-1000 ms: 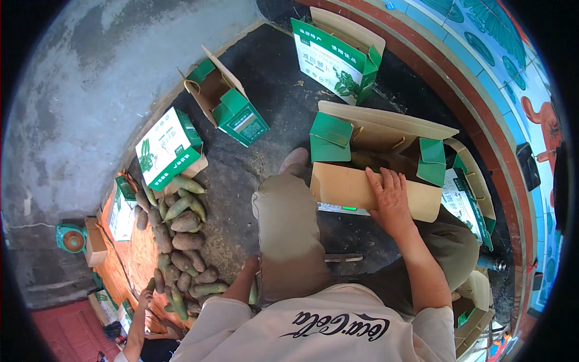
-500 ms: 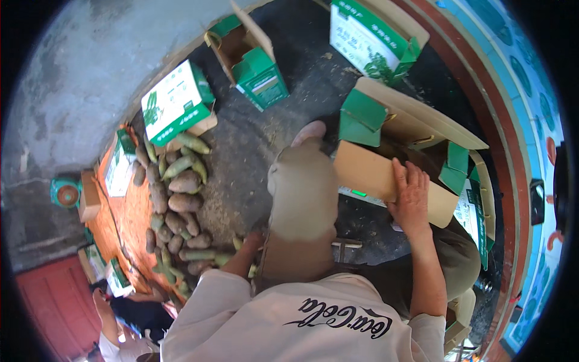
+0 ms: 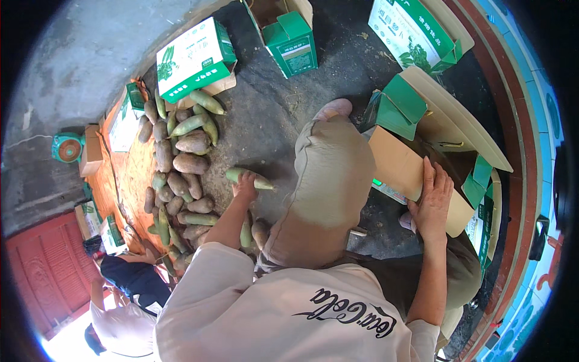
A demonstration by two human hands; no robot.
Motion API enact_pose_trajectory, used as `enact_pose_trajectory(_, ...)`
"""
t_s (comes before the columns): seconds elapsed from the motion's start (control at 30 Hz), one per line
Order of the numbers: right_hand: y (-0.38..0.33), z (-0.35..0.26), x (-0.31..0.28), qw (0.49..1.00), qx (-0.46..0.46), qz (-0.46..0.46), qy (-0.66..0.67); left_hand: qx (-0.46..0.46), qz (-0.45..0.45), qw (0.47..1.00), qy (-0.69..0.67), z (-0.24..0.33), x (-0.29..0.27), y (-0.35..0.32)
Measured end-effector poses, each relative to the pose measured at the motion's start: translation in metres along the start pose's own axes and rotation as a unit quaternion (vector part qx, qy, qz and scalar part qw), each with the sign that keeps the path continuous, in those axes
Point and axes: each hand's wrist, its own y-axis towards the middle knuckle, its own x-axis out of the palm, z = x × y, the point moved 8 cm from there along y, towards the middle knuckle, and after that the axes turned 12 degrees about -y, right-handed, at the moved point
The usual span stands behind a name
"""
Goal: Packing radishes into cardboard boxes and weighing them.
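Note:
My left hand is wrapped over a long pale-green cucumber, just above the dark ground sheet and right of a pile of produce. The pile mixes green cucumbers with brown, oblong ones. My right hand lies with fingers stretched over the brown cardboard flap of an open green-and-white carton. That carton stands at my right, its other flaps raised. Most of its inside is hidden by the flaps.
A green-and-white carton lies beyond the pile. Another open carton stands at the far middle, and one more at the far right. My bent leg separates the pile from the near carton. A person works at lower left, near a fan.
My left hand has come forward from beside my leg and now holds a green cucumber. My right hand stays on the carton flap. The whole view has shifted.

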Motion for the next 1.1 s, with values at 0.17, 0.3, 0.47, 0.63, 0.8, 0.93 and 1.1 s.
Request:
enact_pose_trajectory(0.17,0.002,-0.001,-0.001,1.0,-0.002,-0.003,0.005,0.018,-0.023,0.998,0.06,0.021,0.001,0.005)
enact_pose_trajectory(0.3,0.001,0.003,-0.001,1.0,0.01,-0.011,-0.002,0.143,-0.031,0.974,0.175,0.064,0.028,0.001)
enact_pose_trajectory(0.47,-0.003,0.015,0.003,0.999,0.032,-0.018,-0.006,0.206,-0.024,0.949,0.236,0.088,0.073,0.019)
enact_pose_trajectory(0.63,0.001,0.004,0.002,1.0,0.013,-0.014,0.011,0.221,0.055,0.968,0.104,0.038,0.094,0.046)
enact_pose_trajectory(0.8,0.002,0.004,-0.003,0.999,0.019,-0.007,0.03,0.213,0.062,0.96,0.168,0.037,0.022,0.027)
enact_pose_trajectory(0.93,-0.003,0.01,0.008,0.999,0.023,-0.029,-0.02,0.168,0.094,0.975,0.112,0.038,-0.049,0.026)
enact_pose_trajectory(1.1,-0.003,0.007,0.003,1.0,0.02,-0.012,-0.017,0.039,0.268,0.934,-0.235,-0.04,-0.123,0.021)
